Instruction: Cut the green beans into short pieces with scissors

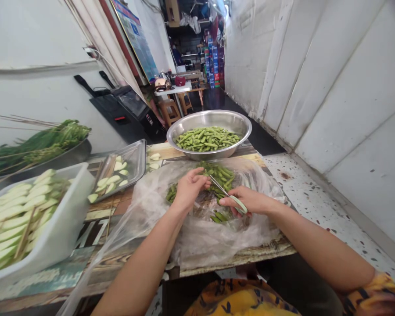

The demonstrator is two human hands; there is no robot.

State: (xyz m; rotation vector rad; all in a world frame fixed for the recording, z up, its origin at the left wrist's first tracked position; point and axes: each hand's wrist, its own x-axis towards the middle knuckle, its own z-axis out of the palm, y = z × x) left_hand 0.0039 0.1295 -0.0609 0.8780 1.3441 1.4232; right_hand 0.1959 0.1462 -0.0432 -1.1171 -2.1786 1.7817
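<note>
My right hand is closed round the pale green handles of a pair of scissors. Their metal blades point up and left, towards the fingertips of my left hand. The left fingers are bent and drawn together at the blade tips; whatever they pinch is too small to make out. Under and beyond both hands, green edamame pods lie in a heap on a spread clear plastic bag. A few loose pods sit nearer to me. Behind the bag stands a wide steel bowl holding many pods.
On the left, a white plastic tub holds skewered pale green slices. A metal tray with more slices and sticks lies beside it, and a dark basin of leafy skewers stands behind. A wall runs along the right.
</note>
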